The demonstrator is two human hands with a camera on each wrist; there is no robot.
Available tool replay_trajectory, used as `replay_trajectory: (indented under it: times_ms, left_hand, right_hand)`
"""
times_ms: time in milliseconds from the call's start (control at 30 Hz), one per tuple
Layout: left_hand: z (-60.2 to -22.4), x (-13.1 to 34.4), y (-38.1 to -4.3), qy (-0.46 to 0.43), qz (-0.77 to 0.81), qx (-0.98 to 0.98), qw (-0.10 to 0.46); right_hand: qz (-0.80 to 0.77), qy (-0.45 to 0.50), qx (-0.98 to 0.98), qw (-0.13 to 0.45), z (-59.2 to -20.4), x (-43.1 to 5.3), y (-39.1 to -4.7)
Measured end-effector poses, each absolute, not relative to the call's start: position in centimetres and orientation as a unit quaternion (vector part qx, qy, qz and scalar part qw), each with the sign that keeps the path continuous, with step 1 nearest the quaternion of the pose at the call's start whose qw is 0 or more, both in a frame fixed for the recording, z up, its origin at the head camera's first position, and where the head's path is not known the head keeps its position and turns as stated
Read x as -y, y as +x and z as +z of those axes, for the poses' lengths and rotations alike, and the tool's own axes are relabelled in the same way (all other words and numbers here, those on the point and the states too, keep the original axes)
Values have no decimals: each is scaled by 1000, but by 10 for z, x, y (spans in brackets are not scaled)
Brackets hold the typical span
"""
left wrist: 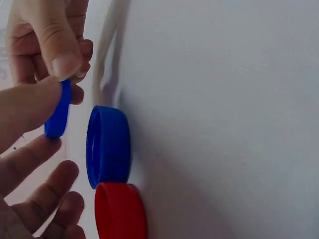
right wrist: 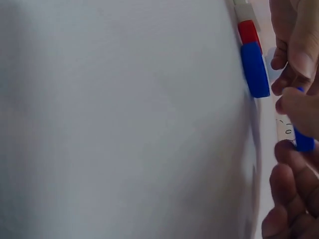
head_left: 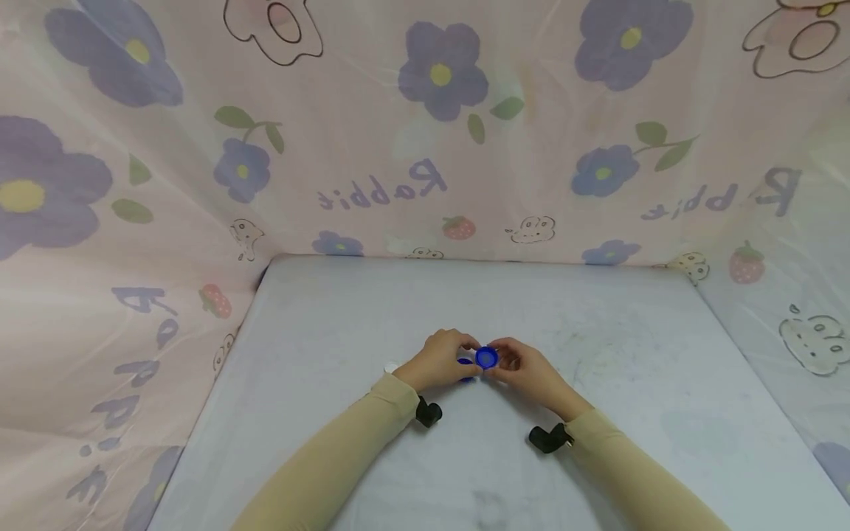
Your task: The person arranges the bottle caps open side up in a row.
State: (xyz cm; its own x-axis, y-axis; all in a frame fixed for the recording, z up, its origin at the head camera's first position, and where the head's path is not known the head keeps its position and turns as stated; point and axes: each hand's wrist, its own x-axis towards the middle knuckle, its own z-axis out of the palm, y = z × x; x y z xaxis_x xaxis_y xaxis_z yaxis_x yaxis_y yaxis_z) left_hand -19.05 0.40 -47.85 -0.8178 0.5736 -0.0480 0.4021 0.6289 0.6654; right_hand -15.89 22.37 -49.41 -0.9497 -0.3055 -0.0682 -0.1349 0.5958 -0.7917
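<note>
A small round blue cap (head_left: 487, 358) is held up between the two hands, its hollow face towards the head camera. My left hand (head_left: 438, 361) pinches one side of its rim between thumb and fingers. On the opposite side the right hand (head_left: 529, 371) grips the rim in the same way. In the left wrist view the thumbs nearly meet at the edge of the held cap (left wrist: 58, 117). Below the hands a larger blue cap (left wrist: 110, 147) stands on the table, touching a red cap (left wrist: 122, 211). The left hand hides most of these from the head camera.
A white piece (head_left: 390, 366), partly hidden by the left wrist, lies on the white table (head_left: 425, 295). It shows beyond the red cap (right wrist: 249, 36) in the right wrist view. Printed curtains (head_left: 372, 133) rise along the table's back and sides.
</note>
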Motion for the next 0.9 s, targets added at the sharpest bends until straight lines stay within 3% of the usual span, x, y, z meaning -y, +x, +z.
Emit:
replay_trajectory:
  times_ms: [433, 900]
  left_hand:
    - [-477, -2, -180, 289, 247, -913, 146]
    - [-476, 9, -184, 282, 271, -909, 142]
  right_hand:
    - [-393, -140, -902, 114, -500, -223, -155]
    - [-366, -161, -908, 125, -493, -224, -158]
